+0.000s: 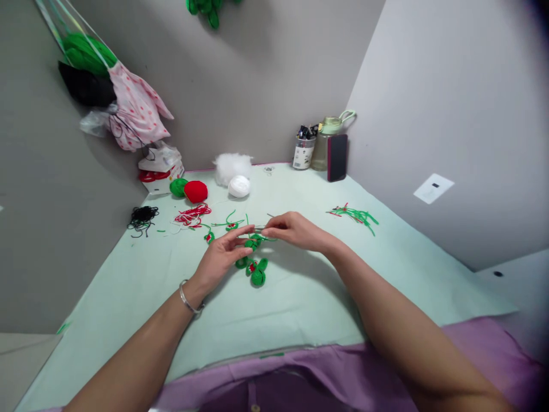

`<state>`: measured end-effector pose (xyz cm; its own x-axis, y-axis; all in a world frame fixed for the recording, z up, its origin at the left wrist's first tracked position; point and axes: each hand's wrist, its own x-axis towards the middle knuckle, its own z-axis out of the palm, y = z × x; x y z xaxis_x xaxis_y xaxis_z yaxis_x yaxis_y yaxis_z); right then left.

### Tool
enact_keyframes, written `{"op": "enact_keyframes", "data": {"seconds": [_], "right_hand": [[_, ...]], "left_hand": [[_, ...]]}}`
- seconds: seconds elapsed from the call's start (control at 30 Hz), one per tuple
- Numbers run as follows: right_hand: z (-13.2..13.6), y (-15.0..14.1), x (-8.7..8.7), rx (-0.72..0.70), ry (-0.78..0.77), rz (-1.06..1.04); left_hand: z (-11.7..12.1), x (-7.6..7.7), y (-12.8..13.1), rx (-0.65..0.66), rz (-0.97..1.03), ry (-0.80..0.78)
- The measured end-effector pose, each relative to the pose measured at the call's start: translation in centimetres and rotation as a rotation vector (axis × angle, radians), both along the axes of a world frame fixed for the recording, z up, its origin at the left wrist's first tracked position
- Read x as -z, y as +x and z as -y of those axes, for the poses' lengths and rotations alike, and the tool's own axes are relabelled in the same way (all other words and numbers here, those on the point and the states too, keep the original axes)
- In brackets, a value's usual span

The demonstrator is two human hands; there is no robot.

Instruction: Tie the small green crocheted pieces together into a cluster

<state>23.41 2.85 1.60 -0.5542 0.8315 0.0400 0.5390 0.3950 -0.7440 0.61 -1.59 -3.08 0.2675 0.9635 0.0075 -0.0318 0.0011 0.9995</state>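
Observation:
My left hand (219, 254) is closed on a small green crocheted piece (251, 245), pinched between thumb and fingers above the table. Close beside it on the right, my right hand (295, 230) grips a thin metal crochet hook (259, 228), whose tip meets the piece; the exact stitch is too small to make out. Green yarn trails out under the right fingers. Just below my hands lies another green crocheted piece (258, 277) with a red and white patch. Two smaller green pieces with red centres, one a crocheted bit (209, 237), rest beyond my left hand.
Red yarn ball (196, 191), green ball (178, 186), white ball (239, 186) and white stuffing (231, 167) stand at the back. Black yarn (143, 217) lies left, cut green strands (355, 217) right. A phone (337, 158), bottle (319, 151) and pen cup (303, 153) stand back right.

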Motion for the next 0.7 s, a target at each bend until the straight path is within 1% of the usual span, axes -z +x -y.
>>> {"op": "enact_keyframes", "data": {"seconds": [0.03, 0.07, 0.13, 0.17, 0.2, 0.23, 0.27, 0.33, 0.4, 0.47, 0.53, 0.6, 0.63, 0.7], "right_hand": [[-0.4, 0.4, 0.0, 0.068, 0.028, -0.01], [-0.7, 0.9, -0.1, 0.167, 0.07, 0.013], [-1.5, 2.0, 0.1, 0.439, 0.199, 0.131], [-1.8, 2.5, 0.2, 0.551, 0.256, 0.213], [-2.1, 2.9, 0.3, 0.634, 0.291, 0.294], [-2.3, 3.3, 0.5, 0.685, 0.331, 0.354], [-2.4, 3.4, 0.7, 0.704, 0.369, 0.388], [-2.4, 3.3, 1.0, 0.666, 0.413, 0.366], [-2.2, 2.5, 1.0, 0.558, 0.374, 0.239], [-1.5, 1.4, 1.0, 0.399, 0.248, 0.076], [-0.5, 0.1, 0.8, 0.169, 0.117, -0.03], [0.7, -1.2, 0.8, 0.004, 0.059, -0.047], [1.2, -1.8, 0.8, -0.043, 0.034, -0.047], [2.2, -2.9, 1.0, -0.094, -0.008, -0.014]], "left_hand": [[0.0, 0.0, -0.1, -0.014, 0.006, 0.008], [-0.1, -0.1, -0.2, -0.031, 0.011, 0.014], [-0.2, -0.2, -0.4, -0.062, 0.026, 0.009], [-0.2, -0.3, -0.5, -0.076, 0.037, -0.005], [-0.2, -0.3, -0.6, -0.085, 0.052, -0.024], [-0.3, -0.4, -0.6, -0.09, 0.068, -0.043], [-0.3, -0.4, -0.7, -0.092, 0.083, -0.061], [-0.3, -0.4, -0.7, -0.098, 0.103, -0.086], [-0.4, -0.4, -0.7, -0.11, 0.125, -0.102], [-0.4, -0.4, -0.7, -0.12, 0.159, -0.115], [-0.5, -0.4, -0.6, -0.125, 0.192, -0.125], [-0.5, -0.5, -0.6, -0.138, 0.206, -0.124], [-0.5, -0.5, -0.6, -0.145, 0.208, -0.122], [-0.5, -0.5, -0.5, -0.154, 0.208, -0.117]]}}
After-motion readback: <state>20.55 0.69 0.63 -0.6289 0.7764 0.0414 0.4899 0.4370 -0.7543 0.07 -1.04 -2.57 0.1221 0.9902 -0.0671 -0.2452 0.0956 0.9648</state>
